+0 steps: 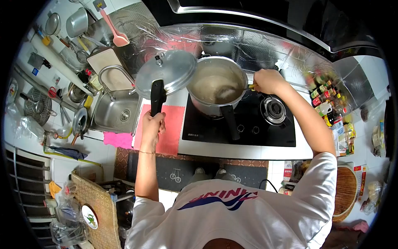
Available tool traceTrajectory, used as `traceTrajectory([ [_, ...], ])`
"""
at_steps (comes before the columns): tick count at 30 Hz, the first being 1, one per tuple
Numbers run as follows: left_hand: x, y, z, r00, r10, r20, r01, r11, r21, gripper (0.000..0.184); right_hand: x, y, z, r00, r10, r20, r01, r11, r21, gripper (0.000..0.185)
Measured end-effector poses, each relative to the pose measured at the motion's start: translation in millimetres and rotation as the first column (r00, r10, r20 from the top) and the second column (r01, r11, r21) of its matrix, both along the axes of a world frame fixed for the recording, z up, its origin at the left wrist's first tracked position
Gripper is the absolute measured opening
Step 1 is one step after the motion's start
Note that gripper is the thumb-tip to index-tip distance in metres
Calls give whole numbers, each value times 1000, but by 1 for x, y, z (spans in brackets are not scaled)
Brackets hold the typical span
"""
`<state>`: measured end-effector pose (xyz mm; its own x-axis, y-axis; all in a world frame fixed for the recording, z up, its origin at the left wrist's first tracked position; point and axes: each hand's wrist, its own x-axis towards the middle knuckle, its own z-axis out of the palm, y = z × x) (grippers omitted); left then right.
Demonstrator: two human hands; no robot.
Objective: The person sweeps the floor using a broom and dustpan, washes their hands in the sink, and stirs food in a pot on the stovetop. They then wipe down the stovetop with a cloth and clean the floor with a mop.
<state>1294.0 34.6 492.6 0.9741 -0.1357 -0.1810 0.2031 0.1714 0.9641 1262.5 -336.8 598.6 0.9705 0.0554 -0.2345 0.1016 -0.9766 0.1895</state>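
Observation:
My left hand (pixel 151 126) is wrapped round the black handle of a silver pressure cooker lid (pixel 176 68). The lid is held up and tilted, to the left of the pot and partly over its rim. On the black gas hob (pixel 199 135) stands the open pressure cooker pot (pixel 205 106), with cloudy pale liquid inside and its black handle pointing toward me. Over the pot's right rim, my right hand (pixel 268 81) grips the handle of a ladle (pixel 248 87). The ladle's head is down in the liquid, so its shape shows only in part.
A bare burner (pixel 273 109) lies right of the pot. Left are a pink mat (pixel 166 133) and a steel sink (pixel 118 118) with a tap. Sauce bottles (pixel 325 99) crowd the right counter. A pink spatula (pixel 118 35) hangs on the back wall.

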Motion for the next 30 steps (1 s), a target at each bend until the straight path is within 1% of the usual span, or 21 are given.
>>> traceTrajectory([
  [1,-2,-1,0,1000,18,-4,-18,1000,5,4,3,-5,-9,1000,-3,-3,3,1000,2,22],
  [2,0,-1,-2,1000,12,-7,-12,1000,7,4,10,-11,-24,998,-33,48,32,999,31,21],
  [3,2,1,-5,1000,0,-8,0,1000,10,8,15,-16,-40,993,-66,100,60,996,59,19],
  [4,4,2,-8,1000,-13,-9,13,1000,13,14,19,-20,-57,993,-22,113,13,997,74,18],
  [5,5,1,-8,1000,-18,-5,18,1000,13,14,21,-20,-72,989,-6,147,-9,995,103,19],
  [7,6,1,-8,1000,-7,-9,7,1000,12,14,12,-7,-80,984,-59,168,25,981,195,19],
  [8,6,1,-6,1000,-7,-9,7,1000,13,14,9,-9,-89,982,-29,186,-11,978,210,20],
  [9,6,1,-4,1000,1,-13,-1,1000,18,14,3,-9,-87,982,-30,185,-10,977,212,20],
  [11,6,1,-4,1000,9,-18,-8,1000,21,14,-12,-9,-73,990,25,139,-61,964,260,20],
  [13,7,1,-5,1000,-3,-8,3,1000,22,14,-19,-17,-59,989,47,141,-79,970,230,19],
  [14,6,2,-4,1000,0,-10,1,1000,22,14,-21,-23,-53,989,51,138,-77,979,187,19],
  [15,4,1,-3,1000,3,-17,-2,1000,21,14,-22,-29,-51,989,56,134,-76,987,145,19],
  [17,2,0,-3,1000,2,-27,-2,1000,22,14,-15,-38,-58,987,37,155,-58,990,131,20],
  [19,3,-2,-4,1000,-13,-13,13,1000,26,13,-8,-33,-74,986,-29,164,-2,982,188,21],
  [20,5,-3,-4,1000,-14,-10,15,1000,25,13,-9,-28,-78,988,-28,154,-5,978,209,21],
  [21,6,-4,-5,1000,-13,-13,13,1000,15,14,-10,-19,-81,983,-6,182,-41,966,254,21],
  [23,5,-3,-5,1000,-7,-22,8,1000,13,14,-19,-9,-76,988,47,146,-86,956,279,20],
  [24,5,-5,-3,1000,2,-27,-1,1000,18,13,-21,-7,-68,989,46,142,-85,955,284,20],
  [26,5,-5,-3,999,7,-33,-6,1000,23,12,-27,-6,-53,989,96,112,-120,964,238,19],
  [29,6,-3,-7,1000,-10,-9,11,1000,22,8,-18,-11,-40,997,30,65,-41,984,171,21],
  [30,5,-3,-6,1000,-5,-18,5,1000,17,7,-13,-13,-43,997,31,66,-42,984,173,21],
])
